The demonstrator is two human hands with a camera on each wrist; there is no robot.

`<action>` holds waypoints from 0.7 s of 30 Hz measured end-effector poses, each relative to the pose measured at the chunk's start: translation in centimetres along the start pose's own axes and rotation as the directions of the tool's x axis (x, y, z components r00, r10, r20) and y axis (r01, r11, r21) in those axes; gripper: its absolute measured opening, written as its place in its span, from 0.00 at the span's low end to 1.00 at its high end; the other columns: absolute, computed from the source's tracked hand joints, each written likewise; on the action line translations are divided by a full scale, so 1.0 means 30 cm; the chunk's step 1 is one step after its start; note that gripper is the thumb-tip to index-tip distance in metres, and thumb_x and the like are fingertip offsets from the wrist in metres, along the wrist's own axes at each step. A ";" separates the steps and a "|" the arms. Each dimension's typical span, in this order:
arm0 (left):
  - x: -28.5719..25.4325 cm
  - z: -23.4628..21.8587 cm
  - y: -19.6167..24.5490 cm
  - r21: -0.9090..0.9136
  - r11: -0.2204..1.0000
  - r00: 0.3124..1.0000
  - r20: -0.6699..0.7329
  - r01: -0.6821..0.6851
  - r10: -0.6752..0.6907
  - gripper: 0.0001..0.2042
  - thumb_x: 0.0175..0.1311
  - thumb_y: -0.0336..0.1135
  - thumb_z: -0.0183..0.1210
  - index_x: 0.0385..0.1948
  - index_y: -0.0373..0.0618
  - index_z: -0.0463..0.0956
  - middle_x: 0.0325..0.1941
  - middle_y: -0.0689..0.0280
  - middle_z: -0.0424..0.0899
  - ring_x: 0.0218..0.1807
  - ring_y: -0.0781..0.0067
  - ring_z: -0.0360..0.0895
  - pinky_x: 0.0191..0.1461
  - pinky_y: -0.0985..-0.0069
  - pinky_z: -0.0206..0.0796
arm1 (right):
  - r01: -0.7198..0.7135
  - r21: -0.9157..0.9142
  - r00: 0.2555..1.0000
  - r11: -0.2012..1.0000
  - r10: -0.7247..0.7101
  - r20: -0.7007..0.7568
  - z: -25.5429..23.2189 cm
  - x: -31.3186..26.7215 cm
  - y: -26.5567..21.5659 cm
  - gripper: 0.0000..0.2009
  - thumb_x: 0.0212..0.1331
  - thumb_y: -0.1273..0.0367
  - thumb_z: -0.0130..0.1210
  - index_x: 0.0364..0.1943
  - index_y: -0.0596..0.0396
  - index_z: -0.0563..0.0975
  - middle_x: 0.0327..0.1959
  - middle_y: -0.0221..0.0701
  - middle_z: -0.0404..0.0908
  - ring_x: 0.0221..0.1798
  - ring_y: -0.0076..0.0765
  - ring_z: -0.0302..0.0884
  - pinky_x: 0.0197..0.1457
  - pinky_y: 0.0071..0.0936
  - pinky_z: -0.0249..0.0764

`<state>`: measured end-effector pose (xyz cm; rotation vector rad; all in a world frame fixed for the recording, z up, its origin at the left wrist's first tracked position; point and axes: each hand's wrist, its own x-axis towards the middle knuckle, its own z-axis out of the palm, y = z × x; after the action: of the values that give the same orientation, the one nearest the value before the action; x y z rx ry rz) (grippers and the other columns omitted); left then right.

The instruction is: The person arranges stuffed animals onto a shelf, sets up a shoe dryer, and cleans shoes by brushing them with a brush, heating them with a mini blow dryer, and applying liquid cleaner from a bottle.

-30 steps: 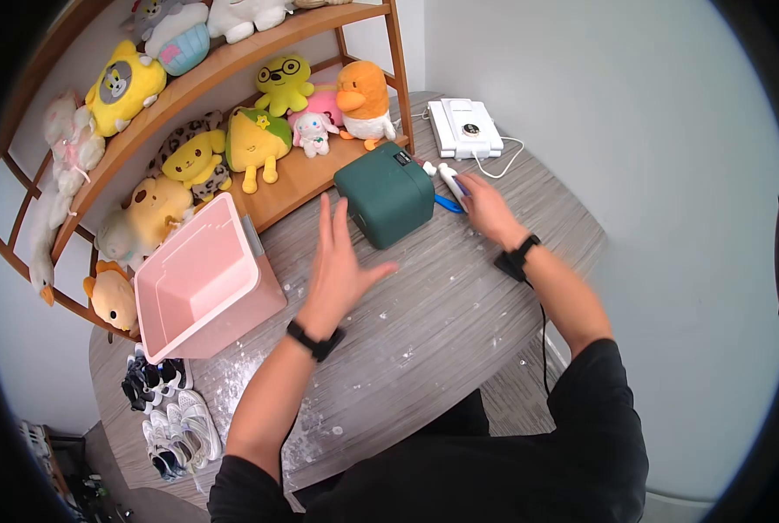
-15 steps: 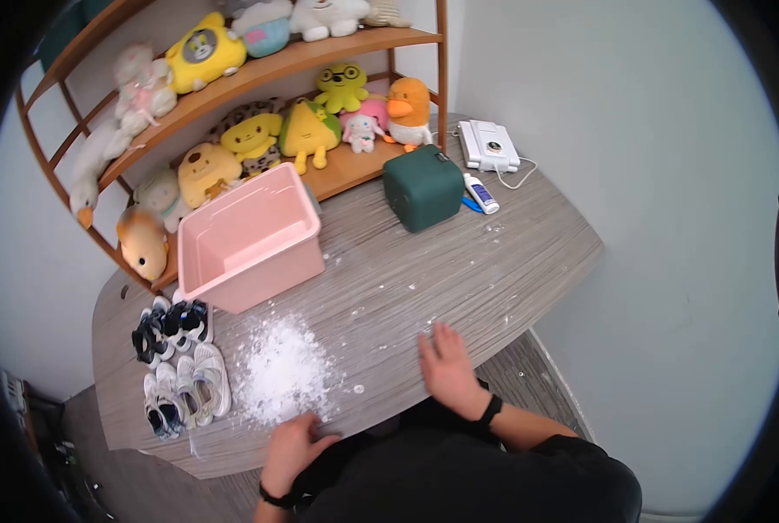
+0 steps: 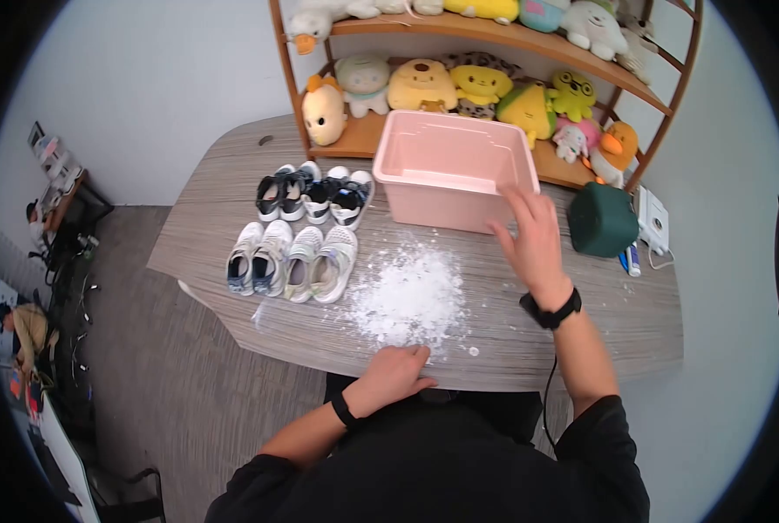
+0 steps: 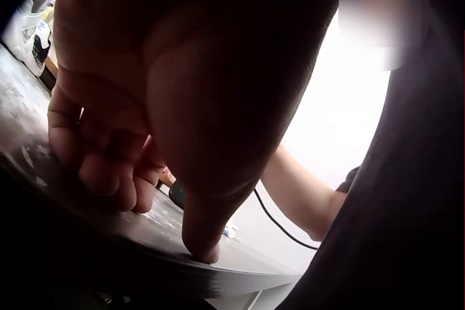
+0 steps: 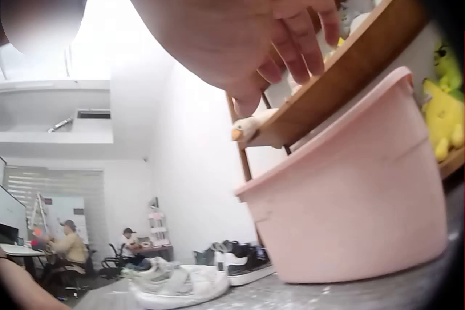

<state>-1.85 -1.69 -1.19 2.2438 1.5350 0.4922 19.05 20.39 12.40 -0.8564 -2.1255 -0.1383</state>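
My left hand rests at the table's front edge, its fingers loosely bent and holding nothing. Just beyond it a heap of white powder is spread over the tabletop. My right hand is raised near the front right corner of the pink plastic bin, overlapping its rim in the head view. In the right wrist view its relaxed fingers hang above the bin with nothing between them. Left of the powder stand several shoes, white sneakers in front and black-and-white ones behind.
Plush toys fill the wooden shelf behind the bin. At the right are a dark green box, a white bottle beside something blue, and a white device with a cable. Other people sit far left.
The head view has swung left. Both hands left the green box and bottle area; the left settled at the front edge, while the right dropped there and then rose toward the bin.
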 end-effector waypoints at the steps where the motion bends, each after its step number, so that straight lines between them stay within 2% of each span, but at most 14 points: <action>1: -0.002 -0.003 0.000 0.007 1.000 1.000 -0.005 -0.016 0.016 0.23 0.64 0.52 0.72 0.41 0.42 0.76 0.36 0.55 0.86 0.38 0.44 0.87 0.42 0.52 0.78 | 0.059 -0.161 0.996 0.985 -0.069 -0.054 0.042 0.060 0.018 0.19 0.60 0.66 0.72 0.54 0.55 0.84 0.54 0.41 0.87 0.60 0.55 0.82 0.64 0.50 0.77; 2: -0.006 -0.007 0.000 0.019 1.000 1.000 -0.014 0.003 -0.003 0.23 0.64 0.52 0.72 0.41 0.42 0.76 0.36 0.55 0.86 0.38 0.44 0.87 0.42 0.52 0.78 | 0.105 -0.319 0.985 0.942 -0.143 -0.100 0.082 0.091 0.026 0.18 0.59 0.66 0.72 0.52 0.55 0.84 0.53 0.40 0.87 0.60 0.55 0.81 0.65 0.51 0.76; 3: -0.011 -0.007 0.001 0.008 1.000 1.000 -0.021 -0.012 0.013 0.23 0.64 0.52 0.73 0.41 0.42 0.76 0.36 0.55 0.85 0.40 0.44 0.86 0.43 0.52 0.78 | 0.115 -0.302 0.982 0.946 -0.153 -0.107 0.126 0.082 0.064 0.18 0.59 0.66 0.72 0.52 0.55 0.84 0.53 0.40 0.87 0.60 0.55 0.81 0.65 0.51 0.76; 5: -0.026 -0.001 -0.009 -0.011 0.999 0.999 -0.026 -0.034 0.034 0.21 0.63 0.49 0.74 0.40 0.42 0.77 0.40 0.55 0.85 0.44 0.46 0.85 0.47 0.54 0.77 | 0.074 -0.287 0.986 0.955 -0.026 0.166 0.202 0.057 0.182 0.14 0.57 0.66 0.72 0.44 0.55 0.83 0.42 0.39 0.85 0.52 0.55 0.83 0.58 0.50 0.78; 6: -0.036 -0.013 -0.019 -0.009 1.000 0.999 -0.035 -0.017 0.017 0.21 0.63 0.49 0.74 0.40 0.42 0.77 0.40 0.55 0.85 0.44 0.46 0.85 0.47 0.54 0.77 | 0.087 -0.272 0.985 0.958 -0.041 0.170 0.196 0.055 0.187 0.14 0.57 0.66 0.72 0.44 0.55 0.83 0.42 0.39 0.85 0.52 0.55 0.83 0.58 0.50 0.78; 8: -0.056 -0.060 -0.043 -0.018 1.000 0.988 -0.154 -0.025 0.022 0.19 0.62 0.46 0.74 0.40 0.42 0.79 0.41 0.56 0.85 0.45 0.48 0.85 0.48 0.55 0.77 | 0.011 -0.232 0.962 0.973 0.053 0.268 0.144 0.015 0.167 0.11 0.56 0.68 0.71 0.37 0.55 0.80 0.35 0.39 0.82 0.44 0.54 0.83 0.51 0.49 0.79; 9: -0.067 -0.106 -0.063 -0.001 1.000 0.943 -0.331 -0.021 0.020 0.17 0.60 0.42 0.76 0.40 0.42 0.81 0.41 0.57 0.85 0.45 0.48 0.84 0.50 0.55 0.76 | 0.050 -0.231 0.966 0.972 0.012 0.260 0.114 -0.012 0.151 0.10 0.57 0.69 0.70 0.36 0.55 0.79 0.35 0.40 0.82 0.42 0.54 0.83 0.49 0.48 0.79; 10: -0.077 -0.160 -0.099 0.031 0.999 0.880 -0.475 0.023 -0.006 0.18 0.57 0.39 0.78 0.44 0.43 0.81 0.46 0.57 0.85 0.49 0.48 0.83 0.54 0.54 0.74 | 0.083 -0.230 0.968 0.970 -0.024 0.248 0.077 -0.040 0.133 0.10 0.57 0.69 0.70 0.35 0.55 0.79 0.34 0.40 0.82 0.41 0.55 0.83 0.47 0.47 0.79; 11: -0.087 -0.236 -0.117 0.106 0.987 0.806 -0.590 0.122 -0.036 0.20 0.55 0.36 0.78 0.46 0.43 0.80 0.51 0.57 0.84 0.56 0.49 0.82 0.58 0.53 0.72 | 0.063 -0.229 0.969 0.971 -0.005 0.246 0.041 -0.076 0.116 0.09 0.57 0.70 0.69 0.35 0.55 0.79 0.34 0.40 0.83 0.42 0.55 0.83 0.46 0.48 0.78; 13: -0.103 -0.347 -0.211 0.254 0.899 0.761 -0.637 0.357 -0.122 0.26 0.53 0.37 0.80 0.53 0.43 0.80 0.55 0.57 0.83 0.60 0.49 0.80 0.62 0.53 0.70 | 0.049 -0.169 0.972 0.984 -0.008 0.236 -0.060 -0.142 0.078 0.09 0.56 0.72 0.70 0.36 0.56 0.79 0.33 0.42 0.81 0.40 0.56 0.81 0.45 0.48 0.76; 14: -0.113 -0.368 -0.254 0.259 0.898 0.766 -0.631 0.356 -0.122 0.26 0.53 0.37 0.80 0.53 0.43 0.80 0.55 0.57 0.83 0.60 0.49 0.80 0.62 0.53 0.70 | 0.054 -0.154 0.966 0.987 -0.013 0.257 -0.110 -0.179 0.057 0.10 0.54 0.73 0.70 0.36 0.56 0.79 0.33 0.42 0.81 0.40 0.56 0.80 0.45 0.48 0.76; 16: -0.121 -0.371 -0.355 0.249 0.849 0.807 -0.514 0.465 -0.291 0.30 0.49 0.38 0.82 0.57 0.44 0.81 0.56 0.57 0.83 0.60 0.49 0.80 0.63 0.54 0.68 | 0.046 -0.133 0.962 0.990 -0.009 0.271 -0.193 -0.257 0.018 0.10 0.53 0.74 0.70 0.36 0.57 0.79 0.33 0.42 0.81 0.39 0.56 0.80 0.45 0.47 0.75; 17: -0.116 -0.369 -0.382 0.226 0.872 0.842 -0.446 0.435 -0.305 0.33 0.47 0.41 0.83 0.58 0.45 0.82 0.56 0.57 0.83 0.59 0.50 0.81 0.64 0.53 0.67 | 0.043 -0.133 0.964 0.990 -0.006 0.267 -0.225 -0.296 0.001 0.11 0.51 0.74 0.70 0.37 0.57 0.79 0.33 0.40 0.80 0.39 0.55 0.79 0.44 0.47 0.75; 21: -0.077 -0.333 -0.395 0.323 0.841 0.866 -0.407 0.433 -0.289 0.29 0.47 0.42 0.83 0.53 0.44 0.83 0.52 0.58 0.84 0.56 0.50 0.82 0.62 0.51 0.68 | 0.010 -0.141 0.963 0.990 0.029 0.266 -0.317 -0.394 -0.065 0.17 0.44 0.76 0.72 0.41 0.57 0.82 0.35 0.37 0.80 0.40 0.51 0.78 0.45 0.46 0.75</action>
<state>-17.03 1.19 1.48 2.1294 2.3879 0.5026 29.18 9.12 10.37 -1.0164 -2.3858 -0.1784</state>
